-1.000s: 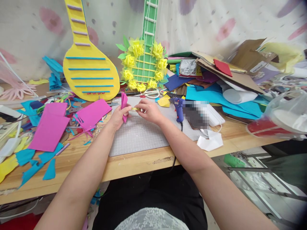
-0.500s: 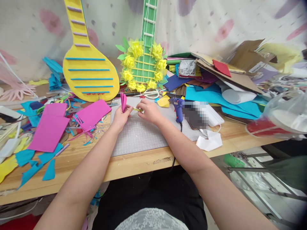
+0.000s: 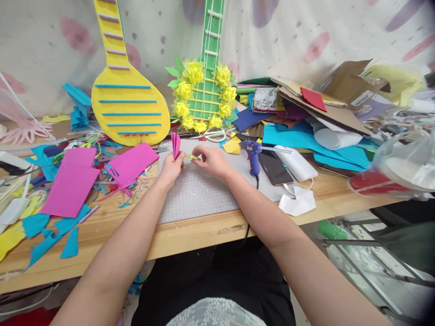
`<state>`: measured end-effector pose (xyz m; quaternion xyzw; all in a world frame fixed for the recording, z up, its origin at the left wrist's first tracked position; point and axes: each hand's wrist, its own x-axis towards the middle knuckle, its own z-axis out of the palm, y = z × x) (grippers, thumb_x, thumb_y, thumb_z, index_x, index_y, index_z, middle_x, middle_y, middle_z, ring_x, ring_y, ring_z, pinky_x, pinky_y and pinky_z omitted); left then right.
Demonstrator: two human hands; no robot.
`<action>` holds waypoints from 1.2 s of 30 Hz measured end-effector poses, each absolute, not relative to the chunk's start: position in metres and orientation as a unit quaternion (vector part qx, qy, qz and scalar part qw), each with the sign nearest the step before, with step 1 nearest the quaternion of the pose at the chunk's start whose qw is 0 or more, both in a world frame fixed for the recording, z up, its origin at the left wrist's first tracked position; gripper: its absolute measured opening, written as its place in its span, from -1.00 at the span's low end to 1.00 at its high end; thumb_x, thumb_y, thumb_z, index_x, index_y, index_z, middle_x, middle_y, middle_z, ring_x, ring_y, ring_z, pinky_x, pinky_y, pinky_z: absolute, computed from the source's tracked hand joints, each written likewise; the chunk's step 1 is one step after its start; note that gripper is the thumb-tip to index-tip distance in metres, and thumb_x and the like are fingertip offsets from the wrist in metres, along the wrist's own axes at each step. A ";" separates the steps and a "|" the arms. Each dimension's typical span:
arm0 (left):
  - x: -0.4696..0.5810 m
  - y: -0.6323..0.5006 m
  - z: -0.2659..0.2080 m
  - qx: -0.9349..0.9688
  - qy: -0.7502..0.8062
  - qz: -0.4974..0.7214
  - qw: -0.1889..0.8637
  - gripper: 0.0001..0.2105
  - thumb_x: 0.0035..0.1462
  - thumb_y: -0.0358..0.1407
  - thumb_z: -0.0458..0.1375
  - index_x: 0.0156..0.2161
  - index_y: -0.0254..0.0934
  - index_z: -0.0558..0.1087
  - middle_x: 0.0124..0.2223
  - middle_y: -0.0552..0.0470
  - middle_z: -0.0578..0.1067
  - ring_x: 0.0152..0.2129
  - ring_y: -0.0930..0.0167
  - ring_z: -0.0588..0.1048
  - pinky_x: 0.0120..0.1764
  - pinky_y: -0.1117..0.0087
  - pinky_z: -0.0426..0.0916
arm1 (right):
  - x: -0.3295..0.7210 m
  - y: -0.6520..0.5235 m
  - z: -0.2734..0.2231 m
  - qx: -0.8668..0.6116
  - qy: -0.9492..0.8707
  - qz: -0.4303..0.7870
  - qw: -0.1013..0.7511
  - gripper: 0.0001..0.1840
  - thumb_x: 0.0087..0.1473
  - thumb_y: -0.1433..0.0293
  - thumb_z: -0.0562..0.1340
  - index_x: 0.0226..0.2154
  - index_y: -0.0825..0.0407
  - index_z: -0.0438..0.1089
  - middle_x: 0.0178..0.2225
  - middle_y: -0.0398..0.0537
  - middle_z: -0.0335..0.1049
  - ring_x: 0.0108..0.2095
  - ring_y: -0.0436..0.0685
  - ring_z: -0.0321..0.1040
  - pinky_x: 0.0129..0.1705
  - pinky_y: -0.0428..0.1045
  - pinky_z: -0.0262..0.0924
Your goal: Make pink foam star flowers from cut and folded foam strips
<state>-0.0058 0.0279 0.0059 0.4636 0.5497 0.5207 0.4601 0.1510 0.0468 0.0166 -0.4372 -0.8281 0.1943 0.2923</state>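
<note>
My left hand [image 3: 171, 169] is closed round a folded piece of magenta paper [image 3: 176, 145], whose pleated end sticks up above the fingers. From this grip a thin yellow-green strip [image 3: 192, 157] reaches to the right. My right hand [image 3: 213, 160] has its fingers curled at the strip's far end, thumb below and forefinger above. What the strip is made of is too small to tell. Both hands are above a grey gridded cutting mat [image 3: 195, 194]. Right of them lies a blue glue gun [image 3: 252, 156], and behind them white-handled scissors [image 3: 215, 134].
Magenta sheets [image 3: 70, 183] and blue scraps [image 3: 70, 244] cover the left side. A yellow paper lute [image 3: 131, 108] and a green flowered instrument [image 3: 207, 93] stand behind. On the right are a phone [image 3: 276, 167], a power bank [image 3: 299, 165], stacked sheets [image 3: 319, 145] and a plastic tub [image 3: 384, 181].
My right hand has shifted slightly, and its fingers look a little more spread along the strip. The left hand still holds the folded magenta paper. The view has moved a little.
</note>
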 end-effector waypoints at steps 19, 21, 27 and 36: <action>-0.008 0.028 0.007 0.484 0.570 0.493 0.445 -0.86 0.03 -0.34 0.16 -0.47 -0.28 0.28 -0.63 0.20 0.24 -0.73 0.58 0.25 -0.65 0.56 0.03 | 0.159 0.059 0.008 -0.472 -0.835 0.114 0.259 -0.59 -0.01 0.15 0.28 -0.15 0.05 0.38 -0.41 -0.02 0.41 -0.22 0.17 0.23 -0.18 0.02 0.05; -0.007 0.027 0.007 0.495 0.573 0.481 0.441 -0.88 0.04 -0.37 0.14 -0.46 -0.29 0.28 -0.61 0.19 0.26 -0.73 0.58 0.26 -0.64 0.56 0.04 | 0.158 0.058 0.005 -0.472 -0.840 0.099 0.250 -0.56 -0.02 0.16 0.29 -0.12 0.05 0.38 -0.36 0.02 0.43 -0.19 0.19 0.22 -0.14 0.05 0.06; -0.008 0.027 0.008 0.509 0.567 0.472 0.444 -0.89 0.03 -0.37 0.14 -0.44 -0.28 0.27 -0.59 0.19 0.27 -0.71 0.57 0.27 -0.63 0.55 0.05 | 0.153 0.054 0.004 -0.474 -0.843 0.089 0.238 -0.43 -0.07 0.14 0.31 -0.02 0.06 0.36 -0.21 0.12 0.41 -0.11 0.25 0.18 -0.04 0.13 0.05; -0.009 0.025 0.012 0.532 0.562 0.451 0.445 -0.90 0.08 -0.34 0.08 -0.42 -0.29 0.27 -0.59 0.18 0.25 -0.70 0.56 0.26 -0.62 0.55 0.09 | 0.144 0.059 -0.004 -0.430 -0.831 0.148 0.319 -0.48 -0.09 0.15 0.33 -0.06 -0.03 0.40 -0.06 0.07 0.25 0.03 0.22 0.10 0.09 0.15 0.00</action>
